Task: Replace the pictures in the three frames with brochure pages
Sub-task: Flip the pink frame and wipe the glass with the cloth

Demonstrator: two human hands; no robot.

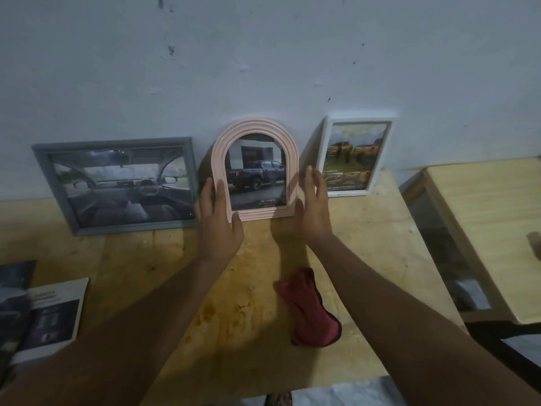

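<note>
Red and crumpled, the cloth (pixel 310 309) lies on the tabletop (pixel 248 288), nearer than the pink frame (pixel 254 126); a brochure (pixel 49 315) lies near-left of that frame. The left grip (pixel 218 218), fingers straight, touches its left edge; the right grip (pixel 314 206), fingers apart, hovers just beside its right edge. A grey frame (pixel 117 186) leans left of it, a white frame (pixel 352 156) right.

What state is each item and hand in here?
grey frame: leaning back, car-interior page inside
pink arched frame: standing, pickup page inside
white frame: leaning back, yellow-trucks page inside
brochure: lying open
red cloth: crumpled
left hand: open, touching pink arched frame's left edge
right hand: open, beside its right edge
</note>
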